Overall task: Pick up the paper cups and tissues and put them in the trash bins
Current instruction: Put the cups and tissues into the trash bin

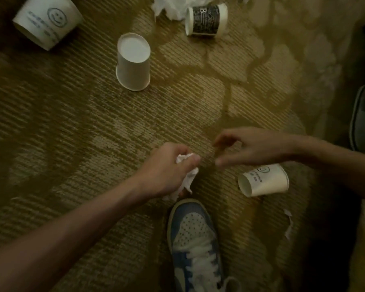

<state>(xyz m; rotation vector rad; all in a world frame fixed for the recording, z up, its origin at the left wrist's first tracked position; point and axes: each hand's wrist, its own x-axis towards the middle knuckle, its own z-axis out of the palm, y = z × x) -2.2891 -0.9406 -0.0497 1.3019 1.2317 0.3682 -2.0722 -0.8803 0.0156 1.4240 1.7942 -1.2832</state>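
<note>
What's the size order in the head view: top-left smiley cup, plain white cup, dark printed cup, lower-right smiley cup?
1. Top-left smiley cup, clearly largest.
2. Plain white cup.
3. Dark printed cup and lower-right smiley cup look about alike, so I won't rank them.

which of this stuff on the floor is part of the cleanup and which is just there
Job: crumpled tissue, gripped by left hand; tissue pile; torn scrap; upside-down white cup; far smiley cup; near smiley cup; dark-printed cup.
Just there: blue sneaker; grey slipper; carpet.
</note>
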